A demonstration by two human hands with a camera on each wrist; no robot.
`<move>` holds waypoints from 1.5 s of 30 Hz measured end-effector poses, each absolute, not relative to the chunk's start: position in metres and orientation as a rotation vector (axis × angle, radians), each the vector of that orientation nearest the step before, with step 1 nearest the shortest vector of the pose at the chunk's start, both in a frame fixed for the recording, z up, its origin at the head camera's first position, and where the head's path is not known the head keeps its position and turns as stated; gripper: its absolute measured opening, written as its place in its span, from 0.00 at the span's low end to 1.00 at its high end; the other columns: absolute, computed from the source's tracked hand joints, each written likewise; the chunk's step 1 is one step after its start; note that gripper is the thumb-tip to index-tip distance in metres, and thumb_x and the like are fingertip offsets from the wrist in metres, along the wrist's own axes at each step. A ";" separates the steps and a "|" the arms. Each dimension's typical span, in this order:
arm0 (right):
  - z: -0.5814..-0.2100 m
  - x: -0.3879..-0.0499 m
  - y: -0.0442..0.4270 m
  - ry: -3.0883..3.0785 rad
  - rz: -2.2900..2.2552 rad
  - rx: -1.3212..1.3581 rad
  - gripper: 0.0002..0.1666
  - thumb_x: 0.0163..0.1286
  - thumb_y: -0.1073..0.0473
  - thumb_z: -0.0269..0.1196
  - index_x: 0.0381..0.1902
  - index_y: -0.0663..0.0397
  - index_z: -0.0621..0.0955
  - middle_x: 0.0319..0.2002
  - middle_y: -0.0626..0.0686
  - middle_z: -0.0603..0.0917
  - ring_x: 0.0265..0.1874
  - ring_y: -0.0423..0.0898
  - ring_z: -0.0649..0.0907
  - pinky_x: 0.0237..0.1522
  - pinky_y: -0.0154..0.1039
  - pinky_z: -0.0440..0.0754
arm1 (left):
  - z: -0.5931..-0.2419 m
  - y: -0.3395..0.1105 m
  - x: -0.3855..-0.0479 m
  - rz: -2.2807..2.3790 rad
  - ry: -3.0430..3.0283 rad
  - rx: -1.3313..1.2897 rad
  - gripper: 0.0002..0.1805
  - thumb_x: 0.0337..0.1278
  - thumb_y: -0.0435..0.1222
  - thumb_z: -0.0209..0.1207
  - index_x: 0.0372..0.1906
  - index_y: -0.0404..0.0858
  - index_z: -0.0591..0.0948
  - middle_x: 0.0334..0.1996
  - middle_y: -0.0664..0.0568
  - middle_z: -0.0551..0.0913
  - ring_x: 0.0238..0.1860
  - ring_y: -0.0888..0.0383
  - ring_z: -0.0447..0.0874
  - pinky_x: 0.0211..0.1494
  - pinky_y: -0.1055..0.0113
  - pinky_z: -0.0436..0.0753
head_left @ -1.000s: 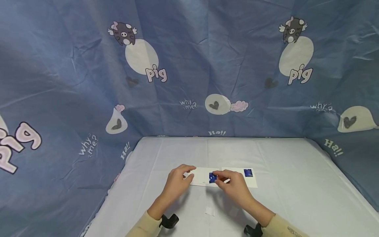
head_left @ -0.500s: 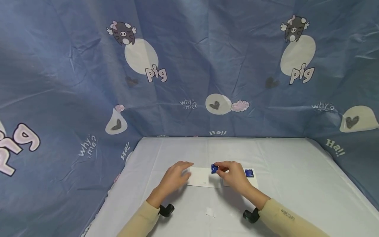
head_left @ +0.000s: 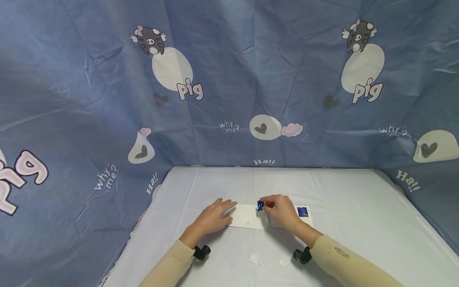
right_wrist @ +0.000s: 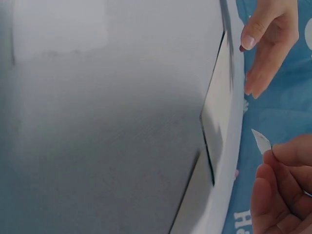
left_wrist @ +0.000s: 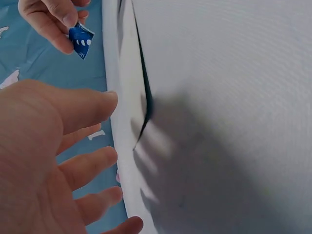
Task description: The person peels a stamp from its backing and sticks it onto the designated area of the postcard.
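Observation:
My right hand pinches a small blue stamp with white marks between thumb and fingertips, above the right end of a white envelope or card. In the left wrist view the printed face of the stamp shows; in the right wrist view its pale back does. My left hand hovers at the left end of that card, fingers spread, holding nothing. A second white card lies to the right, partly behind my right hand, with another blue stamp in its upper right corner.
Two small pale scraps, one a paper piece and one fainter bit, lie on the white tabletop nearer to me. A blue patterned sheet hangs behind and around the table.
My right hand has lifted the stamp up off the left card and now tilts it in the air. The left hand moved slightly back, then forward again, over the card's left end.

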State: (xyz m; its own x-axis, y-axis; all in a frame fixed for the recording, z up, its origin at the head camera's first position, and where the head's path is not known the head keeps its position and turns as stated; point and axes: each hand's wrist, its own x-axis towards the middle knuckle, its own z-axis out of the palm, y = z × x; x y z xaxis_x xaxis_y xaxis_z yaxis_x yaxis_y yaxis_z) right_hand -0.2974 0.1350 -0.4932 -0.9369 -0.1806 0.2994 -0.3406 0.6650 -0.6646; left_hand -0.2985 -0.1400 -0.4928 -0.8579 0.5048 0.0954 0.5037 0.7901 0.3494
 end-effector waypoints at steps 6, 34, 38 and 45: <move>-0.502 -0.302 0.132 -2.712 1.106 0.416 0.14 0.58 0.69 0.72 0.43 0.54 0.90 0.27 0.42 0.84 0.26 0.37 0.80 0.29 0.35 0.80 | -0.501 -0.141 -0.298 0.522 2.978 0.860 0.29 0.64 0.43 0.65 0.69 0.45 0.76 0.69 0.44 0.72 0.71 0.34 0.64 0.64 0.35 0.70; -0.512 -0.313 0.131 -2.850 1.008 0.381 0.14 0.55 0.68 0.70 0.41 0.54 0.91 0.30 0.44 0.86 0.28 0.41 0.77 0.33 0.40 0.77 | -0.503 -0.140 -0.300 0.456 2.945 0.817 0.27 0.64 0.45 0.65 0.67 0.44 0.79 0.70 0.49 0.72 0.73 0.36 0.60 0.66 0.36 0.67; -0.511 -0.314 0.131 -2.861 0.995 0.390 0.14 0.55 0.68 0.70 0.41 0.54 0.91 0.31 0.44 0.87 0.28 0.41 0.77 0.33 0.40 0.77 | -0.501 -0.139 -0.298 0.460 2.940 0.813 0.27 0.63 0.45 0.65 0.66 0.44 0.79 0.70 0.48 0.72 0.73 0.35 0.61 0.66 0.35 0.67; -0.511 -0.313 0.130 -2.900 0.989 0.393 0.14 0.54 0.68 0.70 0.40 0.55 0.91 0.31 0.46 0.87 0.27 0.41 0.77 0.30 0.39 0.76 | -0.501 -0.139 -0.295 0.487 2.925 0.791 0.27 0.63 0.44 0.65 0.66 0.43 0.79 0.70 0.47 0.72 0.72 0.34 0.61 0.66 0.35 0.66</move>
